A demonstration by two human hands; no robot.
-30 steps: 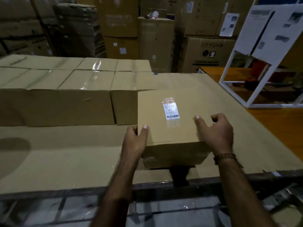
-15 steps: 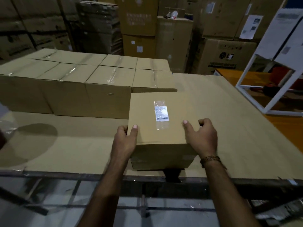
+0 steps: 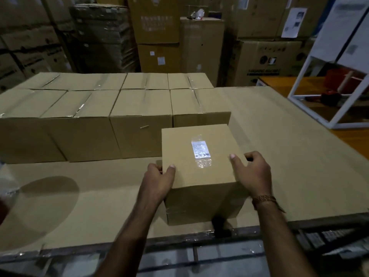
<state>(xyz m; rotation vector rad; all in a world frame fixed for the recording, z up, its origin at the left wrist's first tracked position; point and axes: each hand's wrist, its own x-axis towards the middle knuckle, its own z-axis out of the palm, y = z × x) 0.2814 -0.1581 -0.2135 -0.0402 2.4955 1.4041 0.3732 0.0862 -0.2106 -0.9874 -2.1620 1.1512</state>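
Observation:
A brown cardboard box [image 3: 197, 182] with a white barcode label [image 3: 200, 149] under clear tape stands near the front edge of a cardboard-covered platform [image 3: 289, 156]. My left hand [image 3: 157, 181] grips its left top edge, thumb on top and fingers down the side. My right hand [image 3: 252, 174] grips the right top edge the same way. A beaded band is on my right wrist. The box's far side is close to a row of taped boxes [image 3: 99, 118].
Two rows of sealed brown boxes fill the platform's left and back. Tall stacked cartons [image 3: 267, 56] stand behind. A white frame stand with papers [image 3: 339, 56] is at the right, over an orange floor. The platform's metal edge [image 3: 179, 236] runs below my arms.
The box has shifted a little left and nearer the row of boxes, both hands still holding it. The view has swung left and back, showing more of the box rows.

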